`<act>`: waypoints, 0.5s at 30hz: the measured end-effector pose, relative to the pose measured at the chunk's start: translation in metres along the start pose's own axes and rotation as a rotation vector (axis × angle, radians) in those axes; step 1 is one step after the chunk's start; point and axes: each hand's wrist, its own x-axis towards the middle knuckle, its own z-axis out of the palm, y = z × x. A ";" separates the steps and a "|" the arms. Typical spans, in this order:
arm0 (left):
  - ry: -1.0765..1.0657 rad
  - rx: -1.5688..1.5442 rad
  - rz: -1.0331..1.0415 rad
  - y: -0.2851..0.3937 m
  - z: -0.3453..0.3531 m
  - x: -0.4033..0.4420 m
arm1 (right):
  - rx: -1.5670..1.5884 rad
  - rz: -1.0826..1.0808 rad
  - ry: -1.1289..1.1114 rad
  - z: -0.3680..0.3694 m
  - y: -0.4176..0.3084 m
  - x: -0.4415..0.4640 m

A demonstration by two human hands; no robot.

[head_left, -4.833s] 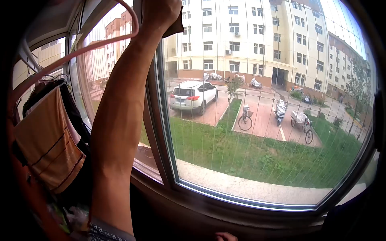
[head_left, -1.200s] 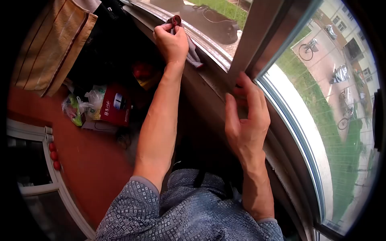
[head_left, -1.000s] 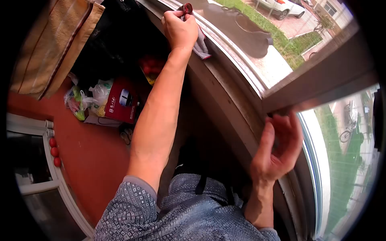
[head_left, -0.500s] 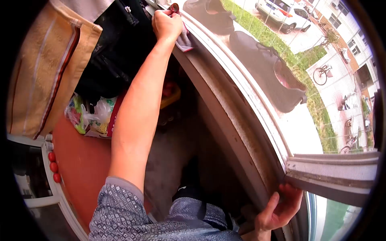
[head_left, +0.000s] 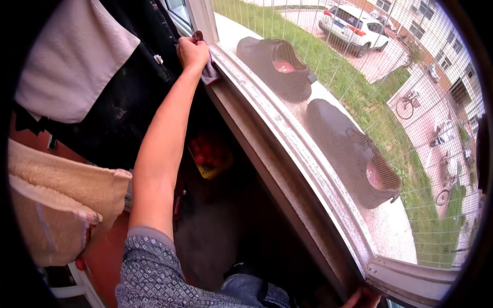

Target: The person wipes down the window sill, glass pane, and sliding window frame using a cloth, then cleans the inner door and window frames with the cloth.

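My left hand is closed around a grey cloth with a reddish edge, at the far end of the window ledge. A rolled dark red bit of it pokes out above my fist, and a grey flap hangs below onto the ledge. My right hand is at the bottom edge of the view, by the lower corner of the window frame. Its thumb and fingertips show apart, in shadow; the rest is cut off. The screened window lies along my right side.
Outside the screen, two dark shoes rest on a pale outer sill. Dark clothes, a pale cloth and a tan towel hang at left. A yellow basket of red round items stands below.
The view has shifted, bringing the shoes and hanging clothes more into sight. My left hand still holds the cloth at the ledge's far end. My right hand now shows less, lower in view.
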 end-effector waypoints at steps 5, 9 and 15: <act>0.006 -0.137 -0.016 -0.009 0.001 0.000 | -0.108 -0.035 0.039 0.007 -0.004 0.001; 0.055 -0.385 -0.141 0.013 -0.010 0.036 | -0.053 0.010 0.048 0.006 -0.001 -0.002; 0.222 -0.701 0.173 0.100 -0.049 0.110 | -0.125 0.046 0.038 0.005 -0.006 -0.004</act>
